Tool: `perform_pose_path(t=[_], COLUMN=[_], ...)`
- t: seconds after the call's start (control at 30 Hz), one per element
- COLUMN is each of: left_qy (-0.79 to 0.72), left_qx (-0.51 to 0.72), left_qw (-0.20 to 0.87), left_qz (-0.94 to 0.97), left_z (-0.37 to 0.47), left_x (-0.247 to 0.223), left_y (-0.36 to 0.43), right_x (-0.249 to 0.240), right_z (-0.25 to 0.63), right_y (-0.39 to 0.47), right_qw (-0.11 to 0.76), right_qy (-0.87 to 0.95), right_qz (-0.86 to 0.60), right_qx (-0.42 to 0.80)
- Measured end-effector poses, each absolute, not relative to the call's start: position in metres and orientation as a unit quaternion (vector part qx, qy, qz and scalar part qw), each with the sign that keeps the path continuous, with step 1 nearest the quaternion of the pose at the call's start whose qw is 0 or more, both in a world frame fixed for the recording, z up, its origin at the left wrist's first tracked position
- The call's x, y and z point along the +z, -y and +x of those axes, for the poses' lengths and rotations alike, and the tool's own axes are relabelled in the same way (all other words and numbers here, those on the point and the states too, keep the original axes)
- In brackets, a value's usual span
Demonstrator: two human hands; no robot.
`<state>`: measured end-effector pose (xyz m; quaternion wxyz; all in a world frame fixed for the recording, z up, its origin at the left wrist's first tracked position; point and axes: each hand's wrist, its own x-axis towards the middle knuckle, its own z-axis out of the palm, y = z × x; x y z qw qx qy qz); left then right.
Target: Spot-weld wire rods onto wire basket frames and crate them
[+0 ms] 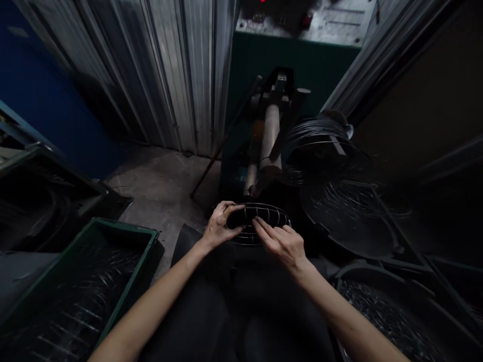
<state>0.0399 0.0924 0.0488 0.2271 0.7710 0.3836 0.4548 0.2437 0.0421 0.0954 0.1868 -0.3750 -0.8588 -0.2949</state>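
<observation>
A round wire frame (268, 213), made of thin metal rings joined by short cross wires, is held over my lap in front of the machine. My left hand (222, 223) grips its left side, thumb and fingers apart around the rings. At the frame's near right side is my right hand (281, 241), fingers curled and the index fingertip reaching inside the rings. Whether a small piece is pinched in the right fingertips cannot be made out. Just beyond the frame are the pale cylindrical arms (270, 133) of a green machine (294, 58).
A green crate (128, 226) with wire parts stands at left, near dark bins (53, 186). On the right are a bundle of wire rings (320, 129), a round tray (354, 236) and a tub of small metal pieces (381, 306). A rod (209, 168) leans by the machine.
</observation>
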Motion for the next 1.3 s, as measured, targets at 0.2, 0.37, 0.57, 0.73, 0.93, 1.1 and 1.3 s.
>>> perform_pose_path(t=[0.2,0.37,0.57,0.73,0.93,1.1,1.3], left_qy=[-0.383,-0.374,-0.374,-0.390,-0.374,-0.358,-0.368], left_qx=[0.455,0.447,0.457,0.444,0.455,0.438,0.414], left_qw=[0.215,0.219,0.221,0.215,0.200,0.197,0.237], left_qz=[0.774,0.783,0.776,0.778,0.783,0.800,0.798], left_z=[0.040,0.037,0.034,0.037,0.036,0.028,0.004], left_x=[0.045,0.043,0.050,0.053,0.049,0.051,0.031], left_y=[-0.106,-0.111,-0.107,-0.119,-0.131,-0.134,-0.137], right_x=[0.094,0.090,0.092,0.093,0.094,0.090,0.092], right_z=[0.243,0.242,0.245,0.248,0.246,0.241,0.256], right_y=[-0.054,-0.056,-0.055,-0.070,-0.077,-0.082,-0.048], right_qw=[0.192,0.197,0.197,0.189,0.190,0.187,0.199], right_qy=[0.857,0.864,0.869,0.871,0.867,0.872,0.846], right_qz=[-0.359,-0.372,-0.381,-0.383,-0.356,-0.388,-0.466], right_qx=[-0.317,-0.278,-0.246,-0.244,-0.294,-0.234,-0.168])
